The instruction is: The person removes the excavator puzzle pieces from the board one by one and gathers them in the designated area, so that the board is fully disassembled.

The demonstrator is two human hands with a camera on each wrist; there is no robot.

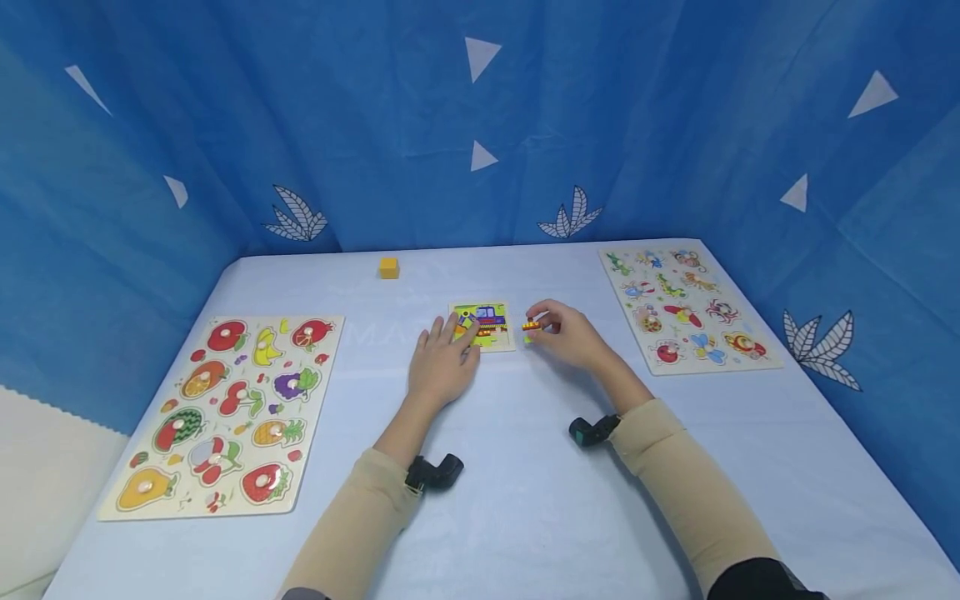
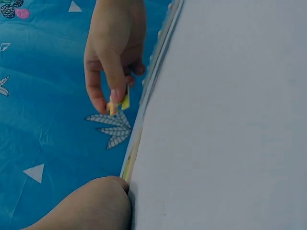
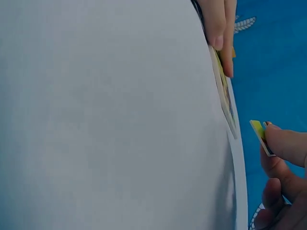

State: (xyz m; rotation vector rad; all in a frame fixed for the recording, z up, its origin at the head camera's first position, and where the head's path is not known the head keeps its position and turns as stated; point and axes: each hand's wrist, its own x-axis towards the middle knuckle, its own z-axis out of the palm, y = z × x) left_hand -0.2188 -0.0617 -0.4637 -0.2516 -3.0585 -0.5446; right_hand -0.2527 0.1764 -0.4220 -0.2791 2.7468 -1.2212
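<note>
A small square jigsaw puzzle (image 1: 492, 335) with a vehicle picture on a yellow-green ground lies flat near the middle of the table. My left hand (image 1: 442, 367) rests on its left part, fingers extended, and covers some of the picture. Just right of the puzzle, my right hand (image 1: 566, 335) pinches a small jigsaw piece (image 3: 259, 132) between thumb and fingers. The piece shows yellow-green and orange and is held up off the table in the right wrist view. The left wrist view also shows the right hand (image 2: 117, 48) with the piece at its fingertips.
A fruit peg puzzle board (image 1: 258, 446) lies at the left, and an animal peg puzzle board (image 1: 630, 321) at the back right. A yellow cube (image 1: 388, 268) stands near the back edge. Blue cloth (image 1: 420, 100) hangs behind and beside the white table (image 1: 517, 500).
</note>
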